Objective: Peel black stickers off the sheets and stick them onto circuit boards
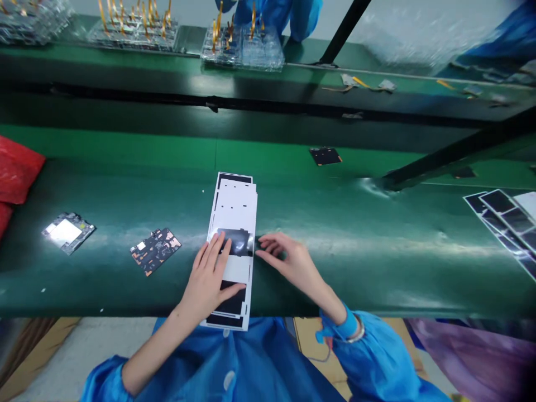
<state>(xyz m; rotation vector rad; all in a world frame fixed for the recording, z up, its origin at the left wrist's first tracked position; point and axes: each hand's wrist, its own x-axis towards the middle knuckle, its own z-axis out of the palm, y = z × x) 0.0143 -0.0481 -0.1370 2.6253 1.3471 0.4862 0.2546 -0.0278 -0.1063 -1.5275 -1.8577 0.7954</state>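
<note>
Left hand (205, 279) open and flat, fingers (213, 251) spread on a white liner strip (234, 215) carrying black film pieces (229, 298), thumb (234, 288) lying across the strip. Right hand (291, 262) loosely curled, fingertips (264, 244) just beside the strip's right edge, near a glossy black piece (237, 243); whether they pinch anything cannot be told. Strip lies lengthwise between both hands, its near end jutting past the front edge of a green conveyor belt (335, 279). Left of the left hand, fairly near, sits a circuit board (154, 251), with a second board (67, 231) farther along and a red bag (17, 167) at the left margin. Well right of the right hand, overlapping sheets (502, 223) run out of view. A black square piece (325, 156) lies toward the belt's far side. Beyond, a co-worker's blue sleeve (268, 17) shows past an upper green bench (377, 89) bearing trays of flex-cable boards (243, 50).
</note>
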